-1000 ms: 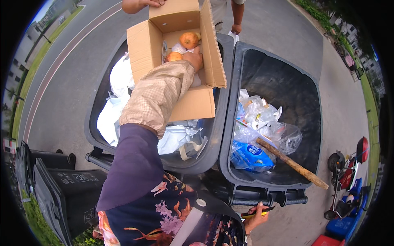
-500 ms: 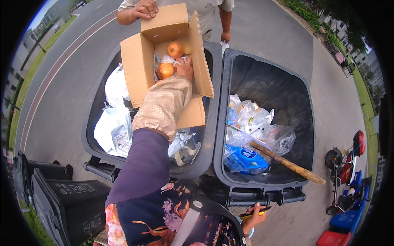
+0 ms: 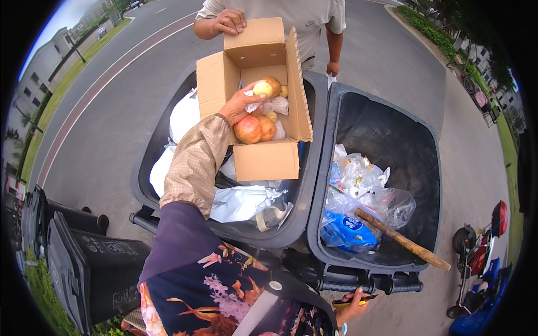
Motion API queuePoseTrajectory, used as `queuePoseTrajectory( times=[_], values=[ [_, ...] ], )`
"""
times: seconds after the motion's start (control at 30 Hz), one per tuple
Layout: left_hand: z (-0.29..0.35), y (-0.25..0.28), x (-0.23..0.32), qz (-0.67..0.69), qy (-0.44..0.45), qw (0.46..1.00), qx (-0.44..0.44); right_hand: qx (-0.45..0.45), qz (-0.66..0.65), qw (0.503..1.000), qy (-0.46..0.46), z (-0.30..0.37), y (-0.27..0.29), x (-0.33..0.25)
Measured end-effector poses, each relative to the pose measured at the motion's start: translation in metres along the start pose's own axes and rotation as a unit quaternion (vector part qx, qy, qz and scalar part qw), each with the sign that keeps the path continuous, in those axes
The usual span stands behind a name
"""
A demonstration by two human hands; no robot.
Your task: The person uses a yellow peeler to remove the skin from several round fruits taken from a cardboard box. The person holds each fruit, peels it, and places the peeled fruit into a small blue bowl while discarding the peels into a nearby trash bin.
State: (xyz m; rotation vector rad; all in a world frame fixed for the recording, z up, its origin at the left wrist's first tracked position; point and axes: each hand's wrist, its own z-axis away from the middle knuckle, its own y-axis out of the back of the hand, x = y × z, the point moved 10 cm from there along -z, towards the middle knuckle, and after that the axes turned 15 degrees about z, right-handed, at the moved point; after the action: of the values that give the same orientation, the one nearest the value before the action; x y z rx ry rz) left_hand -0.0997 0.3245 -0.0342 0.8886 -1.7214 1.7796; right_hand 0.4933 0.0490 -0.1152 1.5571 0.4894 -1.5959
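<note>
Reaching in from the left, my left hand point(image 3: 241, 105) is closed round a pale yellow fruit point(image 3: 262, 88) with a bit of white foam net at it. It is over an open cardboard box point(image 3: 213, 78). Inside lie reddish round fruits point(image 3: 248, 130), smaller yellow ones and white foam nets point(image 3: 277, 105). A person across from me has a hand point(image 3: 231, 22) on the box's far flap. Low down, my right hand point(image 3: 353, 309) grips a slim yellow-and-black tool point(image 3: 358, 301), partly hidden by the fingers.
The box is over a black bin point(image 3: 143, 168) with white bags. Right of it, another bin point(image 3: 434, 179) holds clear plastic, a blue packet point(image 3: 348, 231) and a wooden stick point(image 3: 403, 239) across its rim. More bins point(image 3: 106, 269) stand left; a scooter point(image 3: 476, 252) is right.
My left hand has come up from among the fruits and moved left, now lifting the pale yellow fruit. The whole view has shifted; my right hand keeps its hold on the tool.
</note>
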Motion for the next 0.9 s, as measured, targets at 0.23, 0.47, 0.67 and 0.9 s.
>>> queuePoseTrajectory(
  times=[0.23,0.47,0.67,0.9],
  values=[
    [0.004,0.016,0.008,0.027,-0.039,0.999,0.018,-0.004,0.01,1.0,0.022,-0.002,0.001,0.001],
    [0.005,-0.041,0.026,-0.745,-0.254,0.607,0.109,0.003,0.026,1.0,0.018,-0.001,0.002,-0.001],
    [-0.056,0.019,-0.116,-0.86,0.083,0.485,-0.134,-0.01,0.031,0.999,0.005,-0.002,-0.001,0.0],
    [-0.056,0.003,-0.164,-0.983,0.018,0.155,-0.098,-0.002,0.031,0.999,0.016,-0.002,0.003,0.001]
  ],
)
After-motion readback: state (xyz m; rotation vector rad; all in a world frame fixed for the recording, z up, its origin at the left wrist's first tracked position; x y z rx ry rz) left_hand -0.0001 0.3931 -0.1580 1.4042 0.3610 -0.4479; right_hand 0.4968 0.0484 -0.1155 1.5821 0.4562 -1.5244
